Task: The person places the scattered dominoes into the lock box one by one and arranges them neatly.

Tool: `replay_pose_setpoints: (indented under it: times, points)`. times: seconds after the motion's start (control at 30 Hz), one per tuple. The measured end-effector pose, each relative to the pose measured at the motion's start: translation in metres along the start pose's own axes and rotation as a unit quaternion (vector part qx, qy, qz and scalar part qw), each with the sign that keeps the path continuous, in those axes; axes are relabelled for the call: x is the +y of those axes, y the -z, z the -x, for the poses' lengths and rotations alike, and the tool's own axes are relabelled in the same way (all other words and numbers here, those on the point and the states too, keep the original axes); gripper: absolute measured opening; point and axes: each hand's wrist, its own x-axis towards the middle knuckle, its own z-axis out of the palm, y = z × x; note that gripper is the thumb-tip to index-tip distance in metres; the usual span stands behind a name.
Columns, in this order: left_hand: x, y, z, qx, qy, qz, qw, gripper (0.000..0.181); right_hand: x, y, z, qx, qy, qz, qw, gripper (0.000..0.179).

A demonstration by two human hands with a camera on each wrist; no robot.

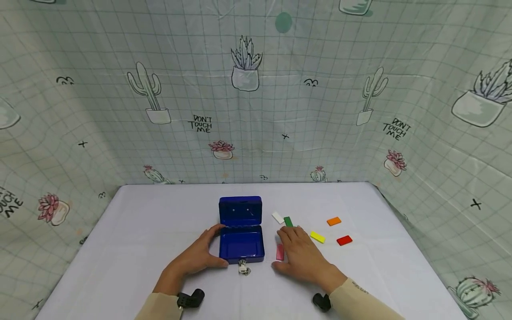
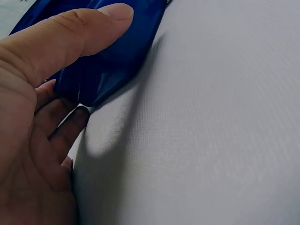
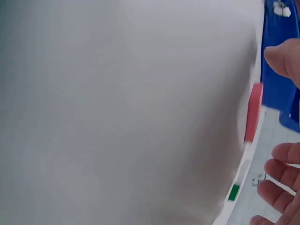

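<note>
A small blue metal box (image 1: 242, 242) sits open at the table's middle, its lid (image 1: 240, 210) upright and keys (image 1: 243, 266) hanging from the front lock. My left hand (image 1: 212, 246) grips its left side, with the thumb at the front corner. In the left wrist view that hand (image 2: 56, 70) has its thumb on the box (image 2: 126, 51). My right hand (image 1: 294, 249) lies flat on the table just right of the box, against a pink block (image 1: 279, 252). The right wrist view shows the pink block (image 3: 253, 112), a green block (image 3: 233, 192) and relaxed fingers (image 3: 281, 157).
Right of the box lie a white block (image 1: 278, 217), a green block (image 1: 288, 221), a yellow block (image 1: 318, 237), an orange block (image 1: 334, 221) and a red block (image 1: 344, 240). White cloth covers the table (image 1: 140, 231). Cactus-print sheets wall in three sides.
</note>
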Motion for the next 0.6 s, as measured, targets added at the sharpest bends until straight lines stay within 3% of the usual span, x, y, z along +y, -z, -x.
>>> replay_pose_setpoints:
  times: [0.23,0.6]
  points:
    - [0.002,0.000,0.002,0.000,0.018,-0.009,0.9998,0.111,0.016,0.002,0.006,0.018,0.006,0.007,0.9998,0.065]
    - [0.000,-0.001,0.001,0.006,0.026,-0.012,0.9996,0.112,0.019,0.000,0.001,0.014,0.040,0.016,0.9990,0.049]
